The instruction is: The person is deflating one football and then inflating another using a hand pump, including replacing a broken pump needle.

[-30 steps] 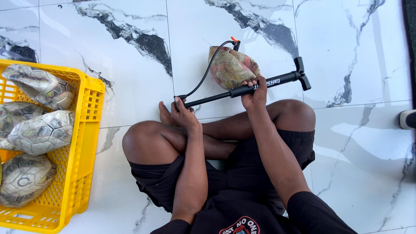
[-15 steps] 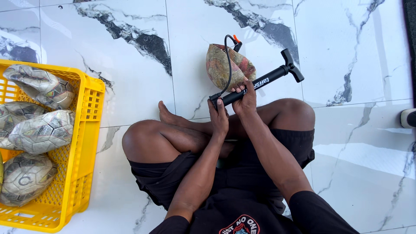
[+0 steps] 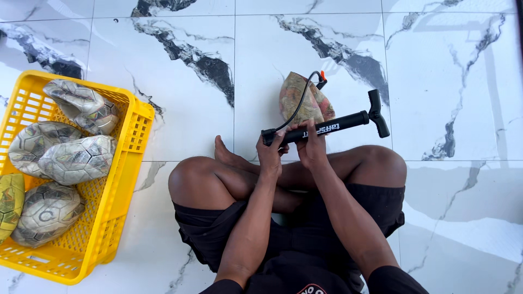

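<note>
Black hand pump (image 3: 321,129): left hand (image 3: 270,154) clasps its hose end, right hand (image 3: 310,146) its barrel; deflated ball (image 3: 305,102) just beyond, yellow crate (image 3: 117,179) well left, bare floor (image 3: 452,81) right.

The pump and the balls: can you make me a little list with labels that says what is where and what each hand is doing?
Place: white marble-look tile floor, person sitting cross-legged
Left hand: grips the hose end of the black hand pump
Right hand: wraps the pump's barrel near its middle
Pump handle: T-shaped, pointing right
Hose: black, curves up to the deflated ball lying on the floor beyond the pump
Yellow crate: on the person's left, plastic, holds several deflated footballs
</note>
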